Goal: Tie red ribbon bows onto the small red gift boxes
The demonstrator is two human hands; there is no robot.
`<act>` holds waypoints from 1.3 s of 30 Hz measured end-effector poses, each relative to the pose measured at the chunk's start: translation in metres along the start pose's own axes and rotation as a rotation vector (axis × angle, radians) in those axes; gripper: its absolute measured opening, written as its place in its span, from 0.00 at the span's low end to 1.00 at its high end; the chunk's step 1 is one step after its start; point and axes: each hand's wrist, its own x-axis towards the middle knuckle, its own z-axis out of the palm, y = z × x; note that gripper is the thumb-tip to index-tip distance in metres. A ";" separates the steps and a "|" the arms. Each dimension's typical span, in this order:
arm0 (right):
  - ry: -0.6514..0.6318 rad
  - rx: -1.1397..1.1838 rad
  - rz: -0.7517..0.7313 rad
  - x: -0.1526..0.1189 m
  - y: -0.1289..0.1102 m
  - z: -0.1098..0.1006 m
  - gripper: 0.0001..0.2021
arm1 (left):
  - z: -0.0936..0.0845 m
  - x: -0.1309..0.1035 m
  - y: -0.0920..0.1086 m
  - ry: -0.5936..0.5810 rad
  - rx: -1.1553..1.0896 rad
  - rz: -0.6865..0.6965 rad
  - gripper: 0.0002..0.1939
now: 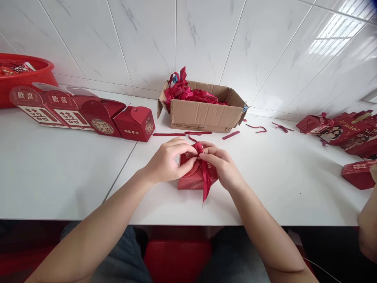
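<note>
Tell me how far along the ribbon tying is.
Looks done: the ribboned box on the right. In hand: the left hand and right hand pinch a red ribbon on the middle box; fingers partly hide the knot. Apparently left: the row of boxes at left, showing no ribbon. Spare ribbons fill part of the carton.

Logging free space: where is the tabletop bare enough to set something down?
Tabletop in front of the left row of boxes, and between the right hand and the far-right boxes. Crowded: around the ribboned box, and by the cardboard carton.
</note>
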 end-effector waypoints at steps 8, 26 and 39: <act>0.012 -0.063 -0.008 -0.003 -0.005 0.005 0.08 | 0.001 0.000 -0.001 0.010 0.087 0.033 0.04; -0.054 -0.513 -0.280 -0.001 -0.001 -0.013 0.19 | -0.021 0.002 -0.002 -0.158 0.073 -0.077 0.07; -0.168 -0.641 -0.506 -0.017 -0.018 -0.031 0.11 | -0.020 0.003 -0.003 -0.148 0.057 -0.010 0.06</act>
